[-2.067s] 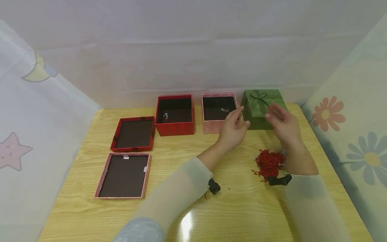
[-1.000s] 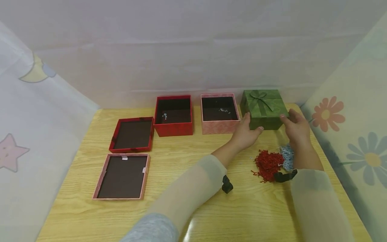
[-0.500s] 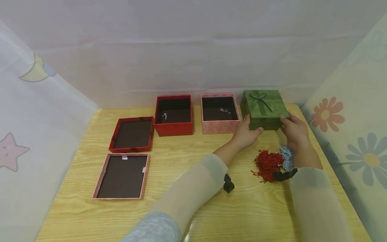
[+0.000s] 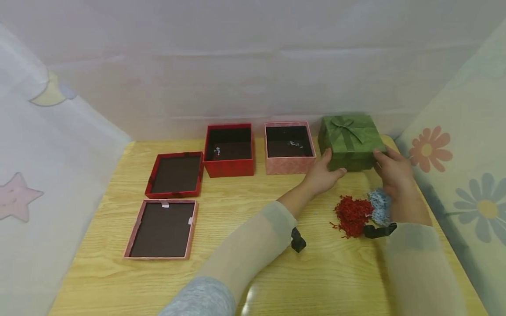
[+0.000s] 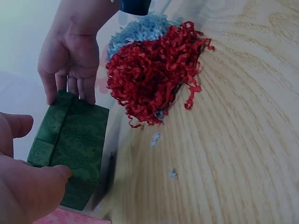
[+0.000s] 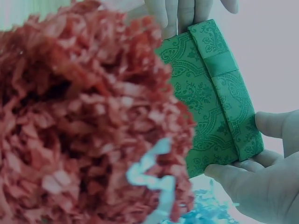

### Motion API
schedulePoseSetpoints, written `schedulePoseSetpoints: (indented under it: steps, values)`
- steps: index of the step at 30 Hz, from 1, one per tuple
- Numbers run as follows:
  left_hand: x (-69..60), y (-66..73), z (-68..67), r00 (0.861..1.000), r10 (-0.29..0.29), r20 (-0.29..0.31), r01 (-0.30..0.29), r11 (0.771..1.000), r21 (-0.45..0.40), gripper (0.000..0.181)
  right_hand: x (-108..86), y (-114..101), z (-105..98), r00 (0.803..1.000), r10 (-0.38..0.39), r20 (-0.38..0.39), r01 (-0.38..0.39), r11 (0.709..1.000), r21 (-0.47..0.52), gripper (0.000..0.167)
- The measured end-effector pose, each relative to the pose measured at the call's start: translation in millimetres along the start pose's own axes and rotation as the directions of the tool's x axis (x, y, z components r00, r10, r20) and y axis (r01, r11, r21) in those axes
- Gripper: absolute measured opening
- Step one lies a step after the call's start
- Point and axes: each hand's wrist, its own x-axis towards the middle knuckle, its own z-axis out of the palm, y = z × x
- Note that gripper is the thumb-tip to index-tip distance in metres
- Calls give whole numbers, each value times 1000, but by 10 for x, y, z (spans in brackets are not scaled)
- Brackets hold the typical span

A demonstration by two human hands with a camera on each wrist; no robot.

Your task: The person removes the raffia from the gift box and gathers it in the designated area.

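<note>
A green gift box (image 4: 353, 142) with its lid on and a ribbon bow on top stands at the back right of the table. My left hand (image 4: 322, 175) grips its front left corner, thumb against the front face in the left wrist view. On the other side, my right hand (image 4: 395, 173) holds the right side of the box, with the thumb near the lid's front corner. The right wrist view shows the box (image 6: 201, 98) between both hands, partly hidden by blurred red shreds. Red crinkle paper (image 4: 353, 215) and light blue crinkle paper (image 4: 379, 206) lie in front of it.
Left of the green box stand an open pink box (image 4: 290, 165) and an open red box (image 4: 229, 168), each with a few pale shreds inside. A red lid (image 4: 174, 175) and a pink lid (image 4: 160, 230) lie upturned at the left of the table (image 4: 245, 210).
Both hands have come to the green gift box and taken hold of its sides. Over the last half second the box has shifted slightly to the right.
</note>
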Motion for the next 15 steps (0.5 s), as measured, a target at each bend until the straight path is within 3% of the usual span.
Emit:
schedulePoseSetpoints:
  steps: [8,15]
  values:
    - [-44,111,-57,997,71,4,-71,997,8,81,-97,-123,-23,1000,-26,15,27,998,-58,87]
    - [-165,235,-69,995,97,18,-97,995,-13,83,-287,-236,-95,997,-82,13,82,997,-14,84]
